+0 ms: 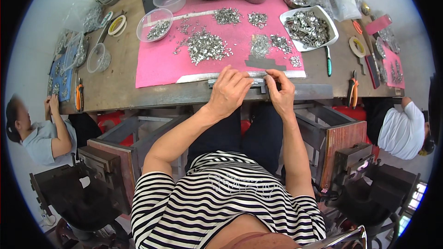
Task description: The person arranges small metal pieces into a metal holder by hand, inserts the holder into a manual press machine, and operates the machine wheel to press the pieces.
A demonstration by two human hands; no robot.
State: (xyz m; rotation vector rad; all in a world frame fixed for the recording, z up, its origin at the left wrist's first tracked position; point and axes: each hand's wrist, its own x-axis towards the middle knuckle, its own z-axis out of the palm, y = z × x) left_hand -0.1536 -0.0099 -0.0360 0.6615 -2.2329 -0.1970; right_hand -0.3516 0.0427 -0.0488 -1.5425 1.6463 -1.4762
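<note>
1. As the fixture (pixel 263 87) sat at the front edge of the worktop (pixel 106 93), both hands were right on it, so the work looked mid-cycle.
2. The left hand (pixel 230 87) arched over its left part, fingers bent and drawn together; whether they pinched anything, there was no telling!
3. Across at the fixture's right end, the right hand (pixel 280 90) had thumb and forefinger close together; any piece between them couldn't be made out.
4. And left to do? Plenty, it seemed: a big heap (pixel 206 48) of loose metal bits lay on the pink mat (pixel 157 64), with pins (pixel 260 45) and smaller clusters (pixel 280 43) to its right.
5. Done so far? Tough call: the white tray (pixel 334 31) was loaded and the clear tub (pixel 143 23) held more, but nothing showed whether those pieces were finished or waiting.
</note>
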